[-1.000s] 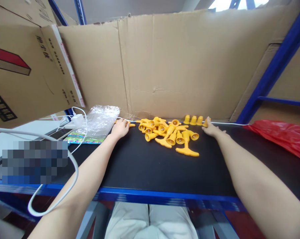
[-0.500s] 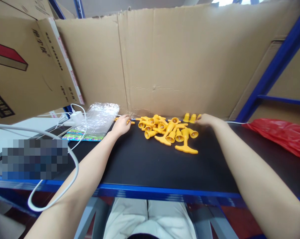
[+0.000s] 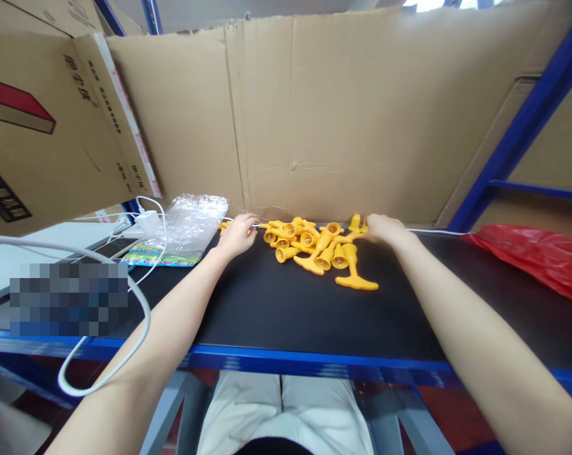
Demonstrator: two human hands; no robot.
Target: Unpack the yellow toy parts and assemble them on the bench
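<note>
A heap of yellow plastic pieces [image 3: 307, 239], cup-shaped ends and T-shaped handles, lies on the black table top. My left hand [image 3: 239, 232] is left of the heap with its fingers curled down; bits of yellow show beside it, but its grasp is hidden. At the heap's back right, my right hand [image 3: 381, 229] is closed around a yellow cup-shaped piece [image 3: 361, 232], largely covered by the fingers. Just behind those fingers a yellow cup [image 3: 355, 221] stands upright. Nearer to me lies a T-handled piece [image 3: 354, 275] with its crossbar toward the front.
A clear plastic bag [image 3: 191, 221] and a white charger [image 3: 148, 222] with looping cable [image 3: 146, 316] are at left. A red plastic bag [image 3: 532, 256] lies at right. Cardboard [image 3: 337, 120] walls the back. The table has a blue front edge [image 3: 314, 361].
My right hand has shifted left to the heap's edge, covering some upright cups; the cup lying at that edge has moved. My left hand has slid slightly right.
</note>
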